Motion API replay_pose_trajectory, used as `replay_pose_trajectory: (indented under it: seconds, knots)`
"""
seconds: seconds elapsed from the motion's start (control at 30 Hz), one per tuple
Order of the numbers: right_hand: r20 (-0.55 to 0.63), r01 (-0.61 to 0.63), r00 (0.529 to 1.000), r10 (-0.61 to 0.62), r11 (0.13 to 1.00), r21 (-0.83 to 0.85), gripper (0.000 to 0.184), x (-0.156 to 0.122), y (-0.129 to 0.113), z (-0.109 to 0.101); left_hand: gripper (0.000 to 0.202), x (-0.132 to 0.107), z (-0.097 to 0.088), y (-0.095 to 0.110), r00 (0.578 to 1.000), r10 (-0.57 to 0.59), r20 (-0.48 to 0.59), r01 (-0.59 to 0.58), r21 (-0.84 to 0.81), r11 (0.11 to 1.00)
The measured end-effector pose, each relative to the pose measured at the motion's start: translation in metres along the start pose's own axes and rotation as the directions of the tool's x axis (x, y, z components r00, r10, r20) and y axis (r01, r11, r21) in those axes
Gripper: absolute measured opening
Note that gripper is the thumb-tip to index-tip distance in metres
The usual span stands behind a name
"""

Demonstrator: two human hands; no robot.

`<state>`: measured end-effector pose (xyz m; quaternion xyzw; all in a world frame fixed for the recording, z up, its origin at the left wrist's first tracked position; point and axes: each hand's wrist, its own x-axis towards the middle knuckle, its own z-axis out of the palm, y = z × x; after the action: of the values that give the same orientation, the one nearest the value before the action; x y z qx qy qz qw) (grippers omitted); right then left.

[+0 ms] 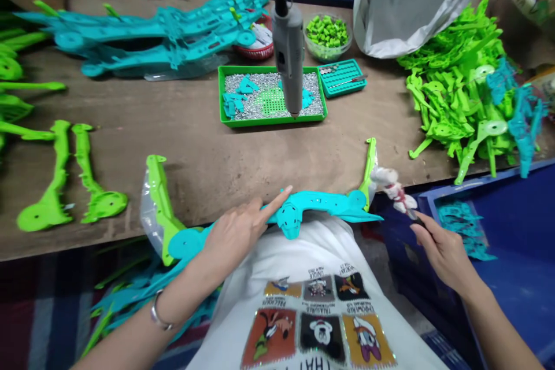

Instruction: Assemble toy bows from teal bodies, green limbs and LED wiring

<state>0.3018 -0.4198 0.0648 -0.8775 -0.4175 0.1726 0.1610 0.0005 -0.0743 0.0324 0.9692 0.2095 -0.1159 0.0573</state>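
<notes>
With hands well apart, resting the left hand (237, 230) over the teal piece (332, 203) at the bench's (260, 153) near edge, grip unclear, clutching a white-wrapped tool (393, 186) in the right hand (446, 254), and risking a tip overboard from lopsided pressure!

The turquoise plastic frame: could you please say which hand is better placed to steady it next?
Probably the left hand: it lies across the turquoise plastic frame. The right hand is off to the side, holding a white-tipped tool.

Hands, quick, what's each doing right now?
Left hand: on the blue part, forefinger out; grip can't be told.
Right hand: closed, holding a white-wrapped tool.
</notes>
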Motion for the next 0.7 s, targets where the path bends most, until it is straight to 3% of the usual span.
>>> replay_pose_trajectory:
  seconds: [0.13,0.27,0.47,0.6,0.7]
  knots:
    - [-0.179,-0.065,0.982,0.068,0.998,0.024,0.042,0.013,0.004,0.001,0.086,0.001,0.000,-0.001,1.000,0.000,0.008,0.000,-0.033,0.999]
    - [-0.080,-0.072,0.994,0.071,0.997,-0.006,0.041,0.031,0.005,0.000,0.088,0.004,0.000,-0.004,1.000,0.013,0.021,-0.012,-0.019,1.000]
    - [-0.259,-0.083,0.963,0.076,0.996,-0.015,0.036,0.058,-0.024,-0.026,0.082,0.007,-0.015,0.007,0.997,0.064,-0.045,-0.068,-0.104,0.992]
    - [-0.074,0.124,0.990,-0.124,0.992,0.000,0.041,0.093,-0.057,-0.021,0.079,0.007,-0.009,0.021,0.982,0.152,-0.107,-0.166,-0.129,0.978]
    - [0.106,0.353,0.929,-0.356,0.935,0.047,0.043,0.122,-0.093,-0.005,0.071,0.009,0.005,0.030,0.973,0.153,-0.172,-0.179,-0.146,0.973]
